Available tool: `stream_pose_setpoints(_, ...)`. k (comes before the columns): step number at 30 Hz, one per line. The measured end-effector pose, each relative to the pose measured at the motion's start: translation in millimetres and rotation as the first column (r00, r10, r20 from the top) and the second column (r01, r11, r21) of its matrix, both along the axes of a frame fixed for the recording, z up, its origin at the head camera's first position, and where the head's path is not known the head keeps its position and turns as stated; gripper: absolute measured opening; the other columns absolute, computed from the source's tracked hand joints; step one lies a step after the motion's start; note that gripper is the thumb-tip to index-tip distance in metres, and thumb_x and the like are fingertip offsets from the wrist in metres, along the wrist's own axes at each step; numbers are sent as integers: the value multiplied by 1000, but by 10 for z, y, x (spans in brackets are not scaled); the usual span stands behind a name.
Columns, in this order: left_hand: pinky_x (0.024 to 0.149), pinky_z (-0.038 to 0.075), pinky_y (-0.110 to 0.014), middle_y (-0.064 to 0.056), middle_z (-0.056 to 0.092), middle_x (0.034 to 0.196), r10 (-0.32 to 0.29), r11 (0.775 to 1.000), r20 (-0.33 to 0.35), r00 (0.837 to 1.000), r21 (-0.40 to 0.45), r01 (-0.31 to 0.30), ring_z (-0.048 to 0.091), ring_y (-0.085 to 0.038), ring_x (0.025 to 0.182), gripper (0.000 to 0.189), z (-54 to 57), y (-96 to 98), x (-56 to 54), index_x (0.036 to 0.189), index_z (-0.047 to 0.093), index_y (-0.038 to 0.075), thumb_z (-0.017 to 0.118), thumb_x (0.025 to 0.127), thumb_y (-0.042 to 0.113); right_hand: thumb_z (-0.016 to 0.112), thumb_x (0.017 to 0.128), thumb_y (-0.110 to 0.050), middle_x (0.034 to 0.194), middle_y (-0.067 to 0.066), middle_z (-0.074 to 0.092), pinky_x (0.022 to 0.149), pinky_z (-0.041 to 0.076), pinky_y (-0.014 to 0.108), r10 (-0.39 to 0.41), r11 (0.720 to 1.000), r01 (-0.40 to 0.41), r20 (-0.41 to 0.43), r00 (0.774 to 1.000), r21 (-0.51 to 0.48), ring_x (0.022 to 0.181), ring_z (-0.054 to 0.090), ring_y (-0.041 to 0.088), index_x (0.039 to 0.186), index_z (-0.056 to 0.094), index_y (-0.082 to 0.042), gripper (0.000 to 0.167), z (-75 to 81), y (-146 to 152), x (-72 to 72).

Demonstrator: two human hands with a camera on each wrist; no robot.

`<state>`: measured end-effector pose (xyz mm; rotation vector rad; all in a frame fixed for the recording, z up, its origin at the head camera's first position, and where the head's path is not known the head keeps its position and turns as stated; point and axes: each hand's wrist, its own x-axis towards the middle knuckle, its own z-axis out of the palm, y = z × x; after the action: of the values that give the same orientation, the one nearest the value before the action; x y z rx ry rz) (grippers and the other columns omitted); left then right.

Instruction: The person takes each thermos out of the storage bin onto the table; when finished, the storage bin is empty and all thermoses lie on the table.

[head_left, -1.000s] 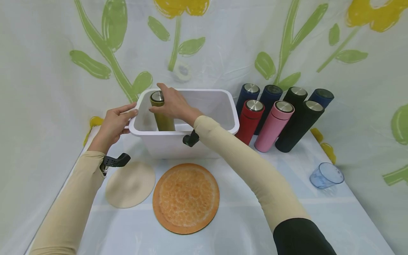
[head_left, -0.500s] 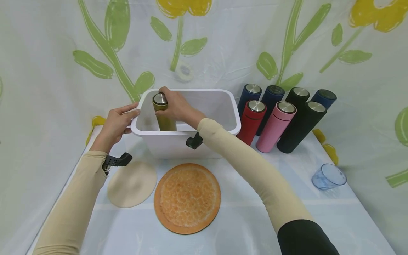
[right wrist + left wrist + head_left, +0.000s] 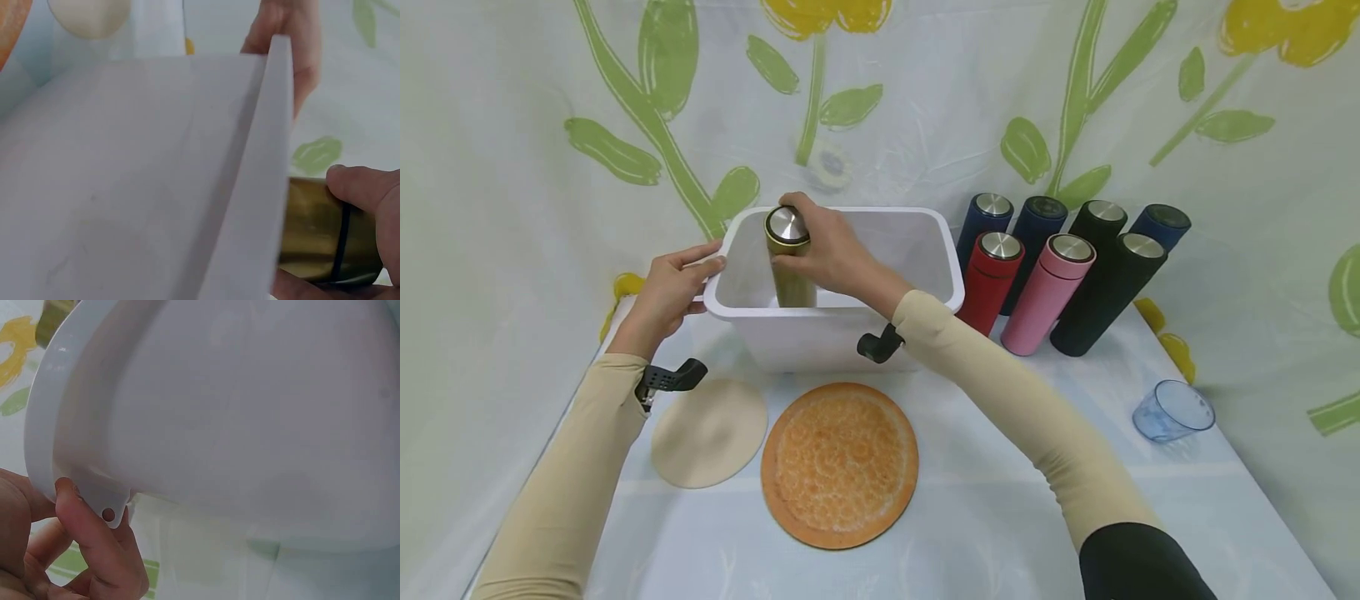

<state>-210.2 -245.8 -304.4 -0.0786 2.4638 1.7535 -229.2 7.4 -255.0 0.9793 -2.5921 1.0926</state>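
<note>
A white plastic bin [image 3: 805,346] stands at the back of the table. My right hand [image 3: 831,250] reaches over its front rim and grips an olive-gold thermos [image 3: 795,287] near the top, thumb on one side and fingers on the other. The thermos has a steel-topped lid and stands near the bin's left end, its lower part hidden by the front wall. My left hand [image 3: 666,292] holds the bin's left end; in the left wrist view a fingertip [image 3: 65,487] presses under the rim beside a small tab with a hole.
Right of the bin several thermoses stand close together, among them a red one [image 3: 991,287], a pink one [image 3: 1045,300] and a black one [image 3: 1105,300]. In front lie a beige disc [image 3: 709,433] and an orange-brown round mat [image 3: 839,467]. A blue glass [image 3: 1172,412] stands near the table's right edge.
My right hand's fingers have closed in on the olive-gold thermos, which has risen a little in the bin and shifted slightly right. My left hand stays at the bin's end.
</note>
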Motion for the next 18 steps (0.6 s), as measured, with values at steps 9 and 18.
stream_pose_setpoints(9, 65, 55, -20, -14, 47, 145, 1, 1000, -21, 1000, 13, -1, 64, -1, 83, 59, 5, -29, 3, 155, 39, 19, 56, 102, 40, 85, 80, -14, 121, 11, 64, 94, 44, 21, -19, 994, -5, -223, 975, -107, 110, 61, 21, 135, 49, 0, 67, 127, 193, 249)
stream_pose_setpoints(18, 66, 55, -20, -12, 47, 144, -3, 1000, -16, 1000, 17, 4, 64, 0, 81, 60, -7, 22, 15, 155, 40, 18, 56, 102, 40, 84, 81, -13, 133, 13, 58, 86, 48, 22, -25, 982, -38, -330, 944, -185, 117, 54, 15, 139, 48, 2, 70, 151, 428, 543)
